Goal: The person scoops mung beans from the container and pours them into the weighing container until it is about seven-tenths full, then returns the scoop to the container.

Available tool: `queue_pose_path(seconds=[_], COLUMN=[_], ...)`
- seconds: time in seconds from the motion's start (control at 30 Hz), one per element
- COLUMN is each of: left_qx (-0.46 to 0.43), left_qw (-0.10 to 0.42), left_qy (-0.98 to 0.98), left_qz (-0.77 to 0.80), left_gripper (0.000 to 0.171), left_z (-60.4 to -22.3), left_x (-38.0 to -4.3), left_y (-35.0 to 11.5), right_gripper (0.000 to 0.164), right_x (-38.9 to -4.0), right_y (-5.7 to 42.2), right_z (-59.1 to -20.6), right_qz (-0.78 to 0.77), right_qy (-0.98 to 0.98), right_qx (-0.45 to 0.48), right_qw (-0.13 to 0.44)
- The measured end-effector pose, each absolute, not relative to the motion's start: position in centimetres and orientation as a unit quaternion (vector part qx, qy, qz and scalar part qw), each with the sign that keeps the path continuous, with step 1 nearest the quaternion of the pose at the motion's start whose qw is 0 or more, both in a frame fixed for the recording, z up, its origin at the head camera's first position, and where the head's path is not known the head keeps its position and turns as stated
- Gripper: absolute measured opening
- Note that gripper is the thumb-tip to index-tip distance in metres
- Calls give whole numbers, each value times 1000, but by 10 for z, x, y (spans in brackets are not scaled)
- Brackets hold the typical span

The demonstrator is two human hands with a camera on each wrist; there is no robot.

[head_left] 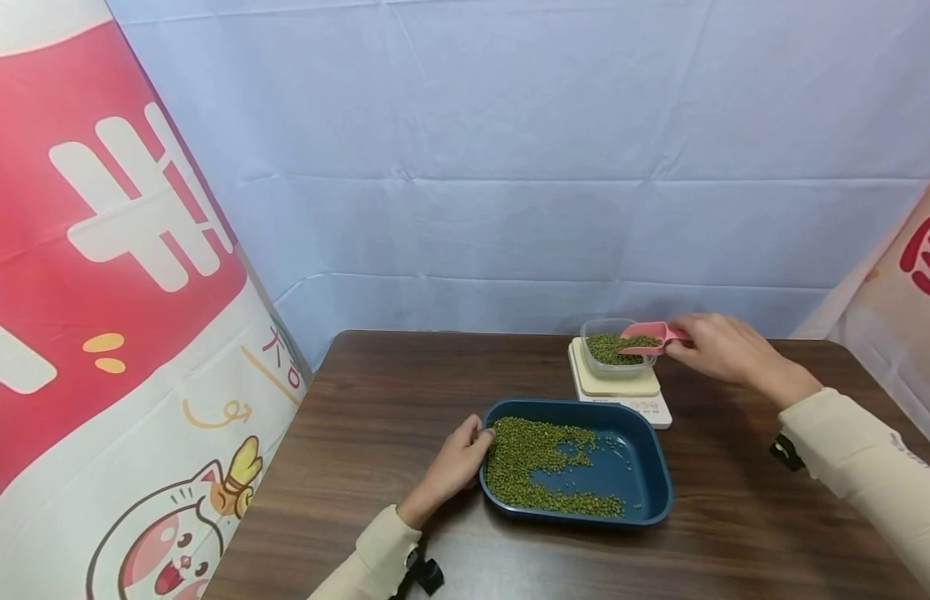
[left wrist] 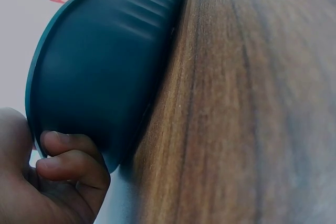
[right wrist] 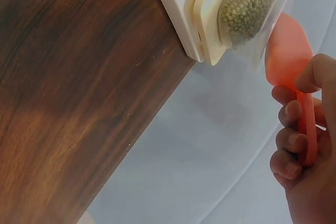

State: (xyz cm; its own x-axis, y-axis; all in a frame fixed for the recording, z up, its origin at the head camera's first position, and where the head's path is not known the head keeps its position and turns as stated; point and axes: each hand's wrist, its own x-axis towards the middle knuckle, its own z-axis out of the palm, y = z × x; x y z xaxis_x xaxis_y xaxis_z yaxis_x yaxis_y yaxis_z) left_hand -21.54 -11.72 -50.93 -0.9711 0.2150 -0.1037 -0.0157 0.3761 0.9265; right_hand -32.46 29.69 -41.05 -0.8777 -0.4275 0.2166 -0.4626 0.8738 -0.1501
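Observation:
My right hand (head_left: pixel 716 346) grips a pink scoop (head_left: pixel 648 337) by its handle, the fingers curled round it in the right wrist view. Green beans lie in the scoop, whose front reaches over the rim of a clear plastic container (head_left: pixel 617 367). That container holds more green beans (right wrist: pixel 247 6) and sits on a white kitchen scale (head_left: pixel 647 406). With thumb and curled fingers, my left hand (head_left: pixel 459 454) pinches the left rim of a dark blue tray (head_left: pixel 648 467). Beans cover mostly the left and front of the tray's floor. The left wrist view shows the tray's outer wall (left wrist: pixel 100 61).
Everything stands on a brown wooden table (head_left: pixel 405 375). The scale is near its back edge, just behind the tray. A pale blue cloth (head_left: pixel 465 225) hangs behind the table, and a printed red and white sheet (head_left: pixel 97 275) hangs at the left.

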Motion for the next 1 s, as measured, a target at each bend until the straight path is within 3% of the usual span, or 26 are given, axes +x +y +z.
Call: queue_pose_path(seconds=[1.0], left_qx=[57], left_qw=[109], left_qy=[825], left_qz=[552], left_gripper=[28], left_z=[-509], left_x=[-215], left_y=[-118], right_gripper=[15], right_x=[-322], right_y=[299], right_z=[-385], right_qz=[38], right_qy=[-966], right_qx=[236], right_qw=[99])
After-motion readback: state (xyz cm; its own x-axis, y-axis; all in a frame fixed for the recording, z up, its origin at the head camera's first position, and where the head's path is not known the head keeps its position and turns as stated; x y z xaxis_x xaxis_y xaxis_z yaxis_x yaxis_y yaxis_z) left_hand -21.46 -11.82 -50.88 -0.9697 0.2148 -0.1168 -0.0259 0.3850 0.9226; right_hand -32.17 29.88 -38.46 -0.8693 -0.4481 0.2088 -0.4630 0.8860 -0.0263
